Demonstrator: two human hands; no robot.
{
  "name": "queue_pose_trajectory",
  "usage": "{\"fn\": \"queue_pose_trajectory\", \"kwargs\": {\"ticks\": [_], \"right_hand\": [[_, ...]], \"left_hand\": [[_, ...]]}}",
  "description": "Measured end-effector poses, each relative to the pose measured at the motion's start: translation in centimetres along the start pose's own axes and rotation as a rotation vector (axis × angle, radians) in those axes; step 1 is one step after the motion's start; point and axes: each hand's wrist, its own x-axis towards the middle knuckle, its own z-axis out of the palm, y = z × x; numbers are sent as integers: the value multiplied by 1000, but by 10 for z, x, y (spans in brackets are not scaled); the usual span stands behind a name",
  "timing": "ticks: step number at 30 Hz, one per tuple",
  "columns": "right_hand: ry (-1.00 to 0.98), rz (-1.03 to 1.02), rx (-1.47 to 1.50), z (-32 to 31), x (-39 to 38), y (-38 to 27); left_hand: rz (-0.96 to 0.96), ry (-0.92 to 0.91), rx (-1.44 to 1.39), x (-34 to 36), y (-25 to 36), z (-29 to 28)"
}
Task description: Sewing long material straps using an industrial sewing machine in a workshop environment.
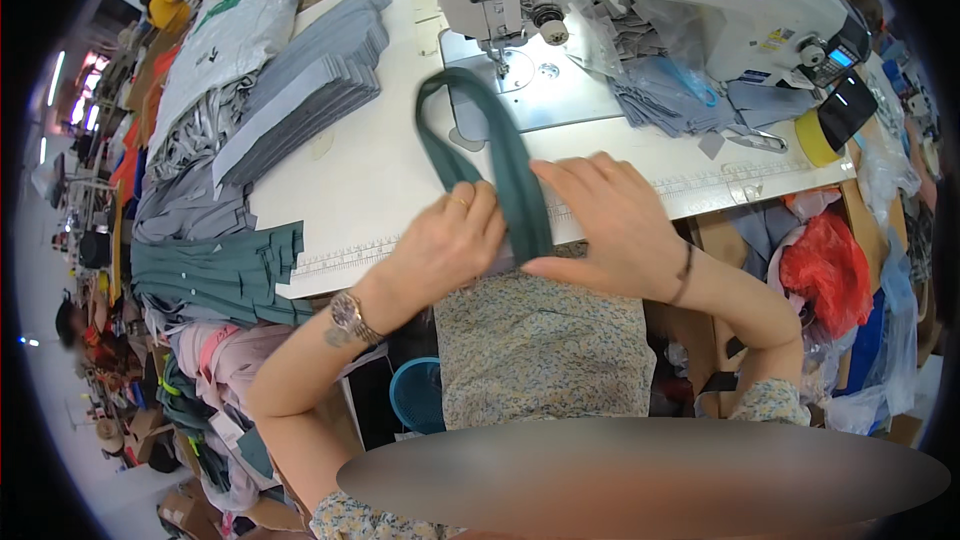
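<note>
A long dark green fabric strip [512,155] is bent into a loop above the front of the white sewing table [370,175]. Its loop reaches toward the sewing machine's needle area, a little short of the presser foot [500,62]. My left hand [448,238], wearing a watch, is closed on the strip's left side. At the right side of the strip, my right hand [620,230] has thumb and fingers spread wide. Its fingertips are close to the cloth, and I cannot tell whether they touch it. The strip's lower end hangs near the table's front edge.
The white sewing machine [690,5] spans the back right. Stacked grey fabric pieces [310,105] and green pieces [215,268] lie at left. Small scissors [762,139] and a yellow stand [818,138] sit at right. Below are a blue basket [414,395] and red bag [830,265].
</note>
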Motion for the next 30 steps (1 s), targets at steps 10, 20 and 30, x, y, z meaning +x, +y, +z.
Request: {"fn": "queue_pose_trajectory", "kwargs": {"ticks": [10,20,30], "right_hand": [[-244,-253,888,32,16,-38],[-528,-303,508,22,-19,-11],[-54,-344,12,38,69,100]], "left_hand": [[-126,-33,-525,-20,-4,-5],[-241,247,-401,18,-42,38],[-172,146,-439,49,-67,40]]}}
